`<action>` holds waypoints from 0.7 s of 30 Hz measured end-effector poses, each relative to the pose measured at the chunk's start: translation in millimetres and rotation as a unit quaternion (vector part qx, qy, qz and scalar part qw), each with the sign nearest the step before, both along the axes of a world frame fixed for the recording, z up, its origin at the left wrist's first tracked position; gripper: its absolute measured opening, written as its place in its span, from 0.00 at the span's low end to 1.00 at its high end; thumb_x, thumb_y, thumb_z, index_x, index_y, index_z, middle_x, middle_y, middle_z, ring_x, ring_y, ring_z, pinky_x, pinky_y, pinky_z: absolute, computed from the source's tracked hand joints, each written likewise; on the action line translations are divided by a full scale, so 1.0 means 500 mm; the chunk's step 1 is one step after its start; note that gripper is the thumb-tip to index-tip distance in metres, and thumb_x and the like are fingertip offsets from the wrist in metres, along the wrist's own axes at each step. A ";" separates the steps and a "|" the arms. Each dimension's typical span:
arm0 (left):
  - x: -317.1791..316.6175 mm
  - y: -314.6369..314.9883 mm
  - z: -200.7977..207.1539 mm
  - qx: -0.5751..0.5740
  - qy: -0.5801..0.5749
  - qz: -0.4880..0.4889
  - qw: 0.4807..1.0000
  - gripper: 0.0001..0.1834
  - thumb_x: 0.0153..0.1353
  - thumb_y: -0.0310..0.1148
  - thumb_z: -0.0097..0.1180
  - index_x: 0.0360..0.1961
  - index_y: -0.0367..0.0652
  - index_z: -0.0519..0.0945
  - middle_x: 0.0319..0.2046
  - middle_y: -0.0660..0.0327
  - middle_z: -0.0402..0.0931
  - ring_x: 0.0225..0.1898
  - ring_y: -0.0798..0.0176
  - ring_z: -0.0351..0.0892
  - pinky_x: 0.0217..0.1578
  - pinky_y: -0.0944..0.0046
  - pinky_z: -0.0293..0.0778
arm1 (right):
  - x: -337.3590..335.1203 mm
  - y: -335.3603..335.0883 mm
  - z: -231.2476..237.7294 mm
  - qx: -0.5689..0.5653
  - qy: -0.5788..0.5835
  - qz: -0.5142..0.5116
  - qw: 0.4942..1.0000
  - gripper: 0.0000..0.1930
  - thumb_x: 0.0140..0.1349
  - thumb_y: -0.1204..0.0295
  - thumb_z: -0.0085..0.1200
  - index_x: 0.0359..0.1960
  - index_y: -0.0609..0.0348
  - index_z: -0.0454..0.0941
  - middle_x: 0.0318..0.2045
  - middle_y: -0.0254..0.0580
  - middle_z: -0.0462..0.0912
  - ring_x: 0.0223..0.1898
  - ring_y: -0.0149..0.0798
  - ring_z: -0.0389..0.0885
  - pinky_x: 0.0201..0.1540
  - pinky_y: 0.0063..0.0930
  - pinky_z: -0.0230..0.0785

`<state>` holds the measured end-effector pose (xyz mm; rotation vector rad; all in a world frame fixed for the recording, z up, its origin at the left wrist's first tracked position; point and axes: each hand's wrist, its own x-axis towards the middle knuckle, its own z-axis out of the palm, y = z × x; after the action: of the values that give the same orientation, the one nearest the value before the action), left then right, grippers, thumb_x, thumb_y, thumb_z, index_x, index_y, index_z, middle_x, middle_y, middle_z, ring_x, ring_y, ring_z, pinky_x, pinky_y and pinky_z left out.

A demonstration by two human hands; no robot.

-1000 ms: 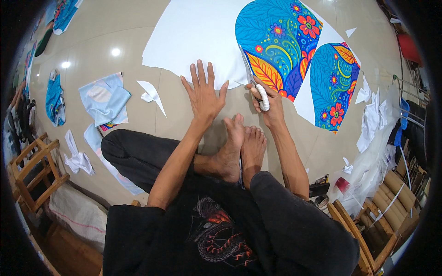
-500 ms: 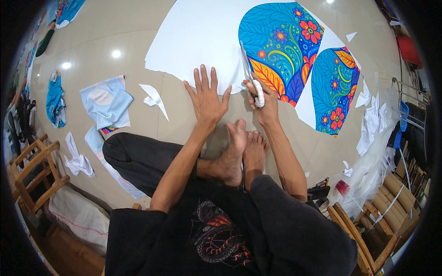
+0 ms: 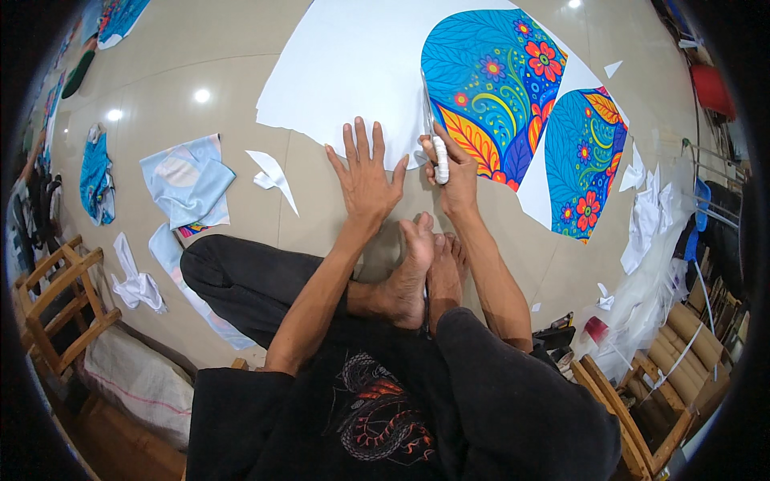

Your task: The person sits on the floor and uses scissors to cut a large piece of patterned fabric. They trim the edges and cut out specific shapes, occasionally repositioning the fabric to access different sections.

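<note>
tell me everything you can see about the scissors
The scissors have slim, metallic-looking grey blades and a handle loop wrapped in white, slightly ridged material that looks like tape or cloth. The person's right hand grips the handle, with the blades pointing away from the body. They lie along the lower left edge of the larger blue floral shape, beside the plain white sheet. How far the blades are parted is hard to tell.

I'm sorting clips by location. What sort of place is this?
Probably a small garment or textile workshop: the right hand holds scissors at floral-printed fabric spread on the floor, with white scraps and a folded pale-blue cloth nearby.
</note>
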<state>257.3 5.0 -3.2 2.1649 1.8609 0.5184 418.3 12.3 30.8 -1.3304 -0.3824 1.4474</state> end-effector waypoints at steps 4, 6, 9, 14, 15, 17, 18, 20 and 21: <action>-0.003 0.001 0.000 0.004 0.006 0.001 1.000 0.44 0.72 0.55 0.55 0.81 0.41 0.60 0.83 0.44 0.45 0.85 0.38 0.36 0.76 0.21 0.29 | -0.022 -0.002 0.001 0.003 -0.007 -0.012 1.000 0.30 0.64 0.76 0.72 0.68 0.64 0.78 0.44 0.38 0.89 0.23 0.23 0.77 0.25 0.19 0.70; -0.003 0.000 0.000 0.004 0.004 0.001 1.000 0.44 0.72 0.55 0.55 0.81 0.40 0.60 0.83 0.44 0.45 0.85 0.38 0.36 0.76 0.21 0.29 | -0.031 0.001 0.001 0.012 0.003 -0.027 1.000 0.30 0.64 0.75 0.71 0.68 0.65 0.78 0.41 0.37 0.89 0.22 0.23 0.76 0.24 0.19 0.69; -0.003 0.001 0.000 -0.001 0.001 0.000 1.000 0.44 0.72 0.54 0.55 0.81 0.40 0.61 0.83 0.44 0.45 0.85 0.38 0.36 0.76 0.21 0.28 | -0.040 0.019 0.001 0.014 0.022 -0.046 0.999 0.30 0.64 0.74 0.71 0.68 0.65 0.78 0.37 0.36 0.88 0.21 0.23 0.75 0.23 0.19 0.66; -0.004 0.002 0.000 -0.008 0.007 0.001 1.000 0.44 0.72 0.54 0.55 0.81 0.40 0.60 0.84 0.43 0.44 0.85 0.38 0.34 0.76 0.22 0.28 | -0.053 0.056 -0.007 0.028 0.039 -0.064 0.997 0.28 0.66 0.75 0.69 0.68 0.64 0.78 0.33 0.35 0.87 0.20 0.24 0.75 0.21 0.20 0.64; -0.005 0.002 0.001 -0.010 0.007 0.000 1.000 0.44 0.71 0.54 0.55 0.81 0.40 0.60 0.84 0.43 0.44 0.85 0.38 0.34 0.76 0.22 0.28 | -0.057 0.060 -0.007 0.033 0.041 -0.066 0.996 0.28 0.66 0.76 0.68 0.68 0.64 0.78 0.34 0.36 0.88 0.20 0.24 0.75 0.21 0.20 0.64; -0.005 0.002 0.002 -0.014 0.005 -0.001 1.000 0.44 0.71 0.53 0.55 0.81 0.40 0.60 0.84 0.43 0.44 0.85 0.38 0.34 0.76 0.22 0.28 | -0.065 0.066 -0.012 0.039 0.034 -0.071 0.996 0.28 0.67 0.77 0.65 0.69 0.64 0.77 0.36 0.38 0.89 0.21 0.25 0.76 0.21 0.21 0.67; -0.004 0.003 0.003 -0.015 0.002 -0.002 1.000 0.44 0.71 0.53 0.55 0.81 0.40 0.60 0.84 0.43 0.44 0.85 0.38 0.34 0.76 0.22 0.28 | -0.070 0.068 -0.017 0.039 0.026 -0.073 0.996 0.28 0.68 0.77 0.64 0.70 0.64 0.76 0.38 0.39 0.89 0.21 0.25 0.77 0.22 0.21 0.68; -0.005 0.003 0.003 -0.016 -0.002 -0.003 1.000 0.44 0.70 0.52 0.55 0.81 0.40 0.60 0.84 0.43 0.44 0.85 0.38 0.34 0.76 0.22 0.27 | -0.077 0.071 -0.022 0.039 0.019 -0.076 0.996 0.28 0.69 0.77 0.63 0.71 0.64 0.75 0.40 0.41 0.90 0.22 0.25 0.77 0.22 0.21 0.70; -0.006 0.003 0.002 -0.015 -0.004 -0.004 1.000 0.44 0.70 0.52 0.55 0.81 0.41 0.59 0.84 0.43 0.43 0.85 0.38 0.34 0.76 0.22 0.27 | -0.079 0.072 -0.023 0.037 0.021 -0.075 0.996 0.28 0.69 0.77 0.62 0.71 0.64 0.75 0.41 0.42 0.90 0.22 0.25 0.78 0.23 0.21 0.71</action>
<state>254.3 6.7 -2.3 2.1473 1.8442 0.4928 378.7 48.5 19.2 -1.2404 -0.2999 1.3210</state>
